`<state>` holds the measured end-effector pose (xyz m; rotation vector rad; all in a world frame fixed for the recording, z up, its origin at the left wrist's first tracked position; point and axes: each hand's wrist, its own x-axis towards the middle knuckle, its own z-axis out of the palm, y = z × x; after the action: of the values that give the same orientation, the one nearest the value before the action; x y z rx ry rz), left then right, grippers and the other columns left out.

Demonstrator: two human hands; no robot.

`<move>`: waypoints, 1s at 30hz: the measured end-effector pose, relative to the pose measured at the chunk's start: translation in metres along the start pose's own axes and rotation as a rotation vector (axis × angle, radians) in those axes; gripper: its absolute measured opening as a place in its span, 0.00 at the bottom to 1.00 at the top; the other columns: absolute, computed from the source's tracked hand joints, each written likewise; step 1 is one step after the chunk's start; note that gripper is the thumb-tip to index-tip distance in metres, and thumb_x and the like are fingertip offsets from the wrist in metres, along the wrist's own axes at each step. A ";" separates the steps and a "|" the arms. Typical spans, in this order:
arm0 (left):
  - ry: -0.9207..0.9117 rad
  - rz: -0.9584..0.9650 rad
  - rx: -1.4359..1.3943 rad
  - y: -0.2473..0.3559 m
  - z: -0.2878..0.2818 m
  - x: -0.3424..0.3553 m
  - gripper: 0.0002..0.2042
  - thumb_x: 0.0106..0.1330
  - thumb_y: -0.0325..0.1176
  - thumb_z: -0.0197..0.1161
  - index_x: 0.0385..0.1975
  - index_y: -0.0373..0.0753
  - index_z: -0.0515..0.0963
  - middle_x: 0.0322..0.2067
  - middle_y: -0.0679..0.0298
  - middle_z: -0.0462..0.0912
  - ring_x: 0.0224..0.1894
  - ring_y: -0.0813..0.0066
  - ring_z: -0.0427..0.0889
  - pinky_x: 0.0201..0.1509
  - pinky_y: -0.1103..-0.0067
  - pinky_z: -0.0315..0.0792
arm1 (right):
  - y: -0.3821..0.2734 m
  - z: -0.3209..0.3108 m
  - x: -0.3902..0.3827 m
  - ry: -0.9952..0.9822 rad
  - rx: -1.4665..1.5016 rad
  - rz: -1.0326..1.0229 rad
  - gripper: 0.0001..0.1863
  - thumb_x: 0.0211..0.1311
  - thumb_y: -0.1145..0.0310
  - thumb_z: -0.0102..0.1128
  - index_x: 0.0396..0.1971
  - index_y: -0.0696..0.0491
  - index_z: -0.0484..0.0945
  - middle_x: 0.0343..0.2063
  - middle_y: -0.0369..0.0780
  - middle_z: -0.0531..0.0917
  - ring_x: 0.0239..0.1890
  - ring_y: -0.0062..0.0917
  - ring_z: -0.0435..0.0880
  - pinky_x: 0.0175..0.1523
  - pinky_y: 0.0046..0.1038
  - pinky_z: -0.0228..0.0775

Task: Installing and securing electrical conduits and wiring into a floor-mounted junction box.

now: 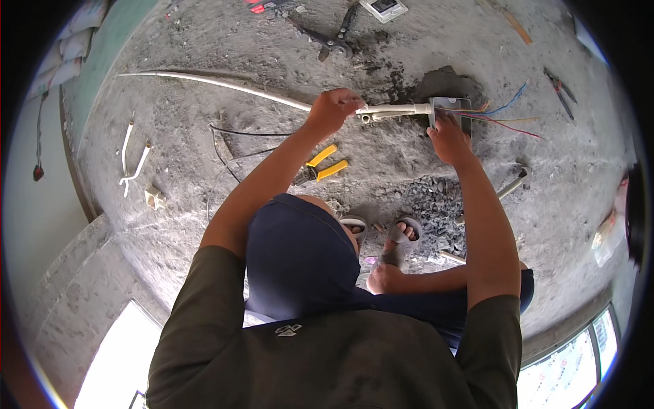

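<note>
A long white conduit pipe (225,83) runs across the rough floor from the far left to my left hand (334,111). That hand is closed around the pipe, with the fingertips at the right; whether it also pinches a wire is hidden. Short white pipes (402,109) with a fitting lead from there into a grey-white junction box (466,105). My right hand (449,141) grips the box's near-left side, the thumb outside and the fingers inside. Loose blue, red and yellowish wires (505,123) come out of the box and fan out to the right.
Yellow-handled pliers (327,163) and a black cable (228,158) lie near my left forearm. Large dark cutters (332,44) lie farther off, other pliers (561,93) at the right. Rubble (436,204) is by my feet. Pipe offcuts (135,160) lie at the left.
</note>
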<state>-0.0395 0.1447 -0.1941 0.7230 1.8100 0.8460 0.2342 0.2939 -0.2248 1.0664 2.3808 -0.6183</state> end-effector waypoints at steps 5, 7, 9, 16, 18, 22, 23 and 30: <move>-0.088 0.050 0.059 0.009 0.000 0.014 0.11 0.59 0.39 0.64 0.34 0.38 0.81 0.25 0.64 0.83 0.22 0.80 0.77 0.28 0.79 0.70 | 0.006 0.007 0.003 0.050 -0.005 -0.018 0.29 0.66 0.54 0.46 0.64 0.48 0.60 0.67 0.37 0.59 0.69 0.35 0.56 0.63 0.49 0.60; -0.084 -0.010 0.100 0.016 0.006 0.017 0.11 0.59 0.39 0.64 0.33 0.37 0.80 0.23 0.65 0.82 0.23 0.81 0.77 0.28 0.78 0.70 | 0.008 0.008 0.002 0.048 0.004 -0.015 0.29 0.66 0.54 0.46 0.64 0.48 0.60 0.67 0.38 0.59 0.69 0.36 0.56 0.62 0.50 0.60; -0.084 0.003 0.111 0.017 0.012 0.015 0.11 0.59 0.38 0.64 0.33 0.37 0.79 0.23 0.64 0.82 0.23 0.82 0.77 0.27 0.78 0.70 | -0.001 0.002 0.001 0.048 0.017 -0.021 0.29 0.66 0.54 0.46 0.65 0.48 0.60 0.67 0.38 0.58 0.69 0.36 0.56 0.62 0.50 0.60; -0.162 -0.051 -0.121 0.012 0.033 0.013 0.09 0.60 0.33 0.64 0.37 0.36 0.80 0.25 0.62 0.82 0.25 0.79 0.79 0.30 0.78 0.73 | -0.008 -0.004 -0.004 0.068 0.026 -0.028 0.28 0.65 0.56 0.47 0.63 0.52 0.62 0.65 0.42 0.61 0.67 0.40 0.59 0.61 0.49 0.61; -0.185 0.010 0.043 0.017 0.036 0.013 0.11 0.62 0.34 0.62 0.41 0.36 0.79 0.26 0.62 0.82 0.25 0.80 0.78 0.29 0.79 0.73 | -0.005 -0.005 -0.007 0.047 0.031 -0.003 0.28 0.65 0.57 0.48 0.62 0.53 0.63 0.65 0.42 0.62 0.66 0.41 0.59 0.62 0.47 0.61; -0.145 0.139 0.380 0.008 0.033 0.015 0.11 0.67 0.34 0.54 0.43 0.37 0.79 0.26 0.62 0.81 0.24 0.79 0.77 0.28 0.80 0.74 | -0.010 -0.005 -0.003 0.070 -0.038 -0.076 0.27 0.65 0.57 0.48 0.61 0.55 0.65 0.64 0.45 0.62 0.65 0.44 0.60 0.63 0.46 0.60; -0.152 0.142 0.379 0.010 0.036 0.014 0.11 0.67 0.34 0.54 0.43 0.37 0.79 0.26 0.62 0.81 0.24 0.79 0.77 0.28 0.80 0.74 | -0.006 -0.003 -0.004 0.078 -0.004 -0.062 0.27 0.65 0.58 0.48 0.60 0.56 0.65 0.64 0.46 0.62 0.65 0.45 0.60 0.63 0.45 0.60; -0.164 -0.004 0.361 0.009 0.035 0.007 0.11 0.66 0.35 0.49 0.33 0.37 0.77 0.28 0.54 0.81 0.35 0.56 0.81 0.40 0.65 0.73 | -0.003 0.003 0.000 0.077 -0.106 -0.120 0.26 0.64 0.58 0.49 0.59 0.56 0.67 0.63 0.47 0.64 0.63 0.47 0.63 0.63 0.46 0.59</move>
<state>-0.0084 0.1640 -0.2004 0.9875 1.8324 0.4436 0.2325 0.2905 -0.2271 0.9238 2.5283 -0.4932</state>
